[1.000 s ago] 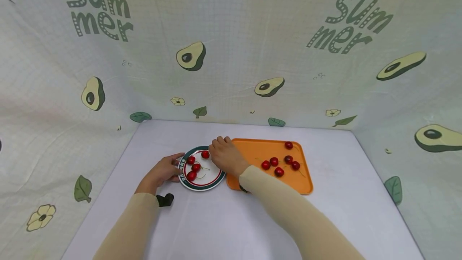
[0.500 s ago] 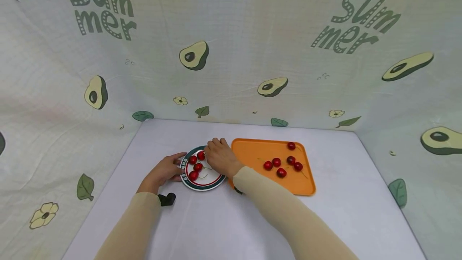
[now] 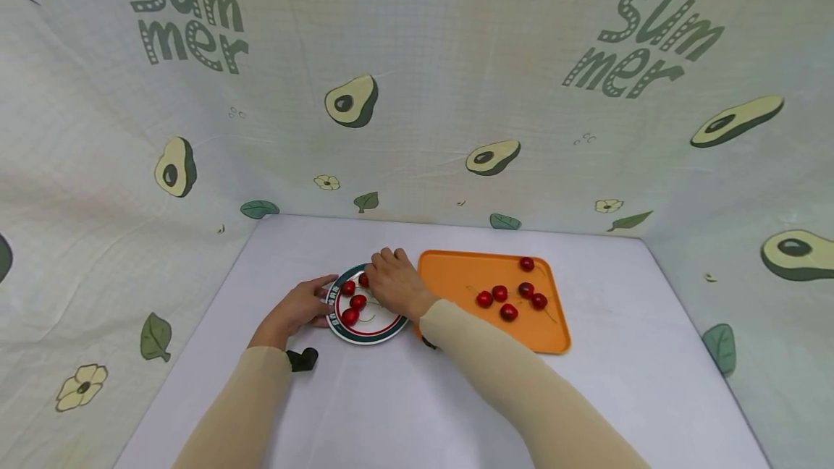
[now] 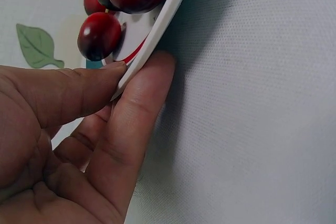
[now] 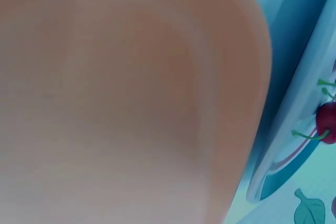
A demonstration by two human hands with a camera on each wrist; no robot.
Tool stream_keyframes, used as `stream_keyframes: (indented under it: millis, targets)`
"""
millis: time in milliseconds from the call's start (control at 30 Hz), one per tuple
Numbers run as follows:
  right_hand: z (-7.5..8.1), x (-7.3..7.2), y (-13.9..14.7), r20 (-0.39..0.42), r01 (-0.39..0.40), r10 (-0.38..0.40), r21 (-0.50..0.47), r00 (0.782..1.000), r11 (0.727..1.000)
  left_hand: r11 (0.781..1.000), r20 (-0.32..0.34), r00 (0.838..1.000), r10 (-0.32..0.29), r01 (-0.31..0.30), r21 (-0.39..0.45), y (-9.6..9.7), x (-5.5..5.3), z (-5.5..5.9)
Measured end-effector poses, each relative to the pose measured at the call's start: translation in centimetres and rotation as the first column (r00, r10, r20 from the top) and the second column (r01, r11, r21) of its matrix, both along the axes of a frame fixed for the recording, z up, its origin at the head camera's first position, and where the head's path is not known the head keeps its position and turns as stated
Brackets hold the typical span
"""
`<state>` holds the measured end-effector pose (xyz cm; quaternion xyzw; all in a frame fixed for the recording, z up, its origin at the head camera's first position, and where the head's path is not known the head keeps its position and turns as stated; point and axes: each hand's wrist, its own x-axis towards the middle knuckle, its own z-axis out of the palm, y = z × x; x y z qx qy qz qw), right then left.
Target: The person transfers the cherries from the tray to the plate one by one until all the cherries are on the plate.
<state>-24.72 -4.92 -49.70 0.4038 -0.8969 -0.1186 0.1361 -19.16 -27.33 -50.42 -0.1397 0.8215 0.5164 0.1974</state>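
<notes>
A round plate with a dark green rim and a thin red ring bears several red cherries, green stems showing on some. At its left edge my left hand pinches the rim; the left wrist view has the thumb on top and the index finger beneath. My right hand reaches over the plate's upper right part, fingers bent down at a cherry that they partly cover. The fingertips are hidden behind the hand. A blurred part of the right hand fills most of the right wrist view.
An orange tray lies right of the plate, with several cherries on its right half. The right forearm crosses its lower left corner. A black wrist device shows at the left cuff. A patterned cloth hangs behind the table.
My right hand has shifted left across the plate, and the cherry at its fingers has moved left with it, closer to the other cherries. The left hand stays on the rim.
</notes>
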Motion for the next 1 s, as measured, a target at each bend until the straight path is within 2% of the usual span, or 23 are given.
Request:
stream_keyframes:
  millis: [267,600,1000]
  targets:
    - [0.3,0.0,1.1,-0.034,0.016,-0.018,-0.05,0.999,0.999,1.0,-0.004,1.0,-0.008,0.008,-0.006,0.1,0.0,0.0]
    - [0.7,0.4,3.0,-0.02,0.027,-0.029,-0.083,0.999,0.996,1.0,-0.009,1.0,-0.005,0.005,0.005,0.1,-0.1,-0.4]
    - [1.1,1.2,8.2,-0.016,0.01,-0.012,-0.121,1.0,0.993,1.0,-0.01,1.0,-0.014,0.014,-0.005,0.0,-0.1,-0.3]
